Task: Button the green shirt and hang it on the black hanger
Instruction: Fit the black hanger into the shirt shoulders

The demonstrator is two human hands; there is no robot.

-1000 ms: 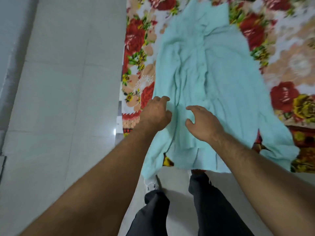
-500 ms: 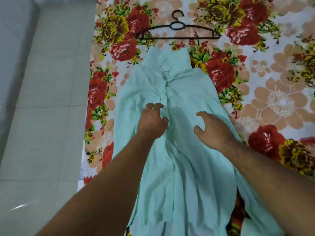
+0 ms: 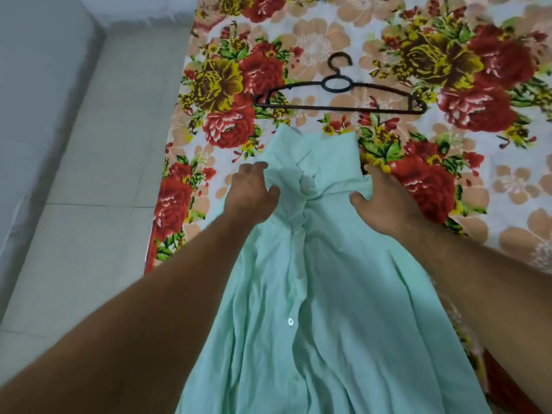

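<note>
The pale green shirt [image 3: 328, 294] lies front up on the flowered bedspread, collar at the far end, its placket running down the middle with a white button showing. My left hand [image 3: 251, 192] pinches the cloth at the left of the collar. My right hand [image 3: 385, 201] grips the shirt's right shoulder, fingers curled into the fabric. The black hanger [image 3: 340, 97] lies flat on the bedspread just beyond the collar, hook pointing away, untouched by either hand.
The flowered bedspread [image 3: 448, 70] covers the bed and extends right and far. Pale tiled floor [image 3: 98, 174] runs along the bed's left edge, with a grey wall [image 3: 35, 85] further left.
Both hands have travelled up the shirt from the hem to the collar and taken hold of it. The view has tilted up, bringing the hanger fully into sight.
</note>
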